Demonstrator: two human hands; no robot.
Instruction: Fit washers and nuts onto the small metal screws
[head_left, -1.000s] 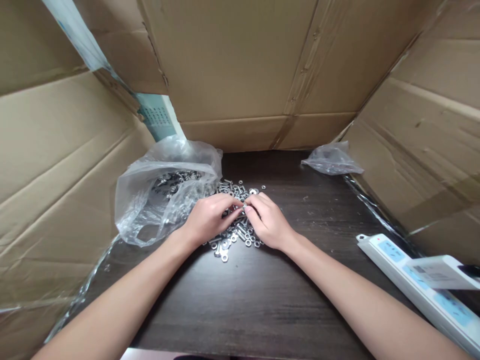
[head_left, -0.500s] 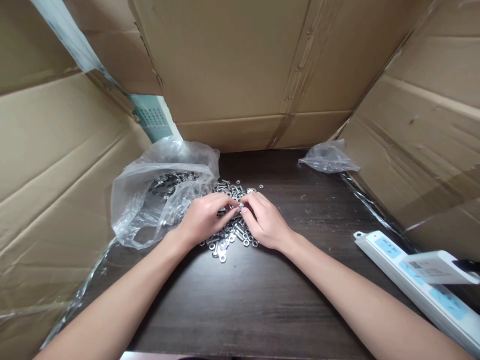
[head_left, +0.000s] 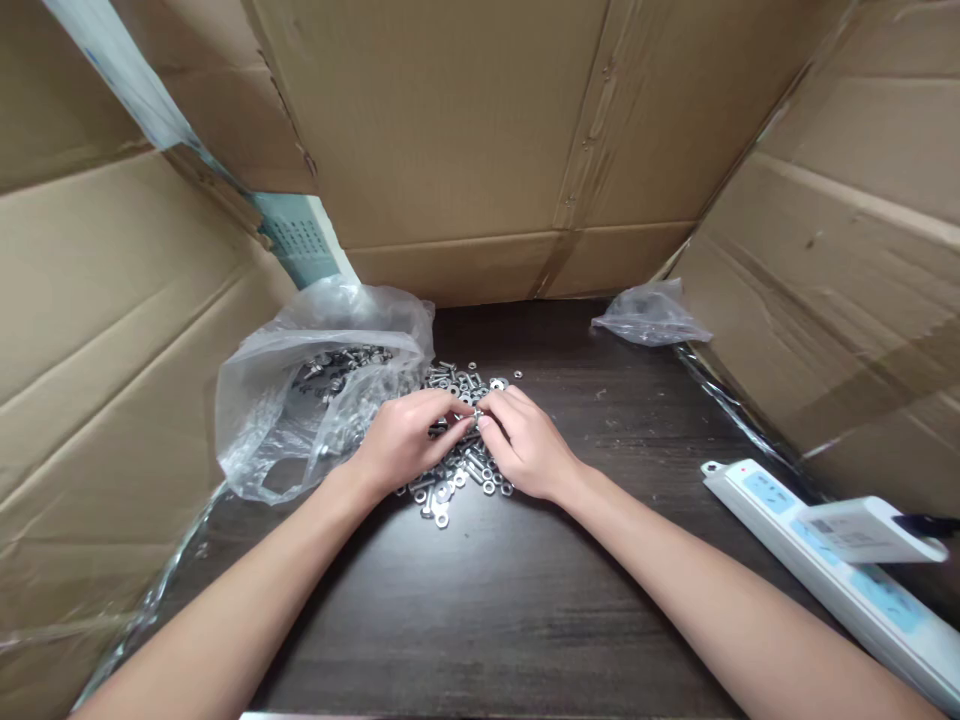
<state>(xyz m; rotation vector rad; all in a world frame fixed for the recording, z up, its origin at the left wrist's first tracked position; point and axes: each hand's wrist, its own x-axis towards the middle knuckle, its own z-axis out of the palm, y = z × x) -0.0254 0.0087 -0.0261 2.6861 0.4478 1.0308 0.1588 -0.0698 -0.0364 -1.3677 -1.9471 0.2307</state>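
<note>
A pile of small steel bolts, nuts and washers (head_left: 461,470) lies on the dark wooden table (head_left: 525,600). Both my hands rest over it, fingertips meeting. My left hand (head_left: 405,440) and my right hand (head_left: 525,445) are each closed in a pinch on one small metal piece (head_left: 477,413) held between them; whether it is a bolt with a nut I cannot make out. A clear plastic bag (head_left: 300,400) with more hardware inside lies just left of my left hand.
Cardboard walls (head_left: 480,130) enclose the table at the left, back and right. A crumpled empty clear bag (head_left: 649,318) lies at the back right. A white power strip (head_left: 817,560) with a white adapter (head_left: 870,530) on it lies at the right front.
The hands keep pinching the same small piece over the pile with only slight finger motion. The view has shifted a little, moving everything slightly left.
</note>
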